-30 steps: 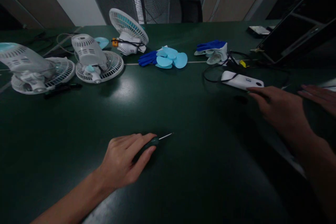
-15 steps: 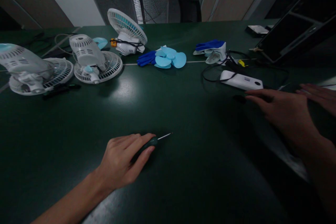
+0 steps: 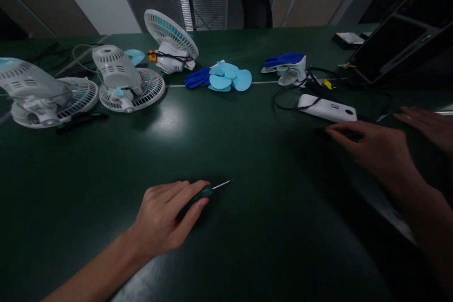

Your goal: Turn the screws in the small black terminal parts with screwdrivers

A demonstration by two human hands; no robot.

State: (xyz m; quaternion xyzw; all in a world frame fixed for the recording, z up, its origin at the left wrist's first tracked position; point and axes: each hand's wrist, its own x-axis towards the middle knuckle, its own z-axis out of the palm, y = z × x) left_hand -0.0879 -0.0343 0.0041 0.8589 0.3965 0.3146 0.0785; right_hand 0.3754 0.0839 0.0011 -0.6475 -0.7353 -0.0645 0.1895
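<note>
My left hand [image 3: 166, 217] rests on the dark green table, closed around the dark handle of a screwdriver [image 3: 222, 184] whose thin metal shaft points right. Over at the right, my right hand [image 3: 378, 151] has its thumb and forefinger closed on a small black object [image 3: 321, 133] low over the table. What kind of thing it is cannot be made out in the dark. Just beyond those fingers lies a white power strip [image 3: 327, 108] with a black cable.
Fans [image 3: 120, 80] with white grilles stand at the left. A light blue fan blade [image 3: 230, 77] lies on blue gloves, and more gloves [image 3: 285, 66] lie farther right. Another person's hand [image 3: 426, 125] is at the right edge, below a black case [image 3: 396, 33].
My right hand has moved slightly left, and its fingertips are now at the small black object. My left hand and the screwdriver have stayed in place. The other person's hand has shifted a little.
</note>
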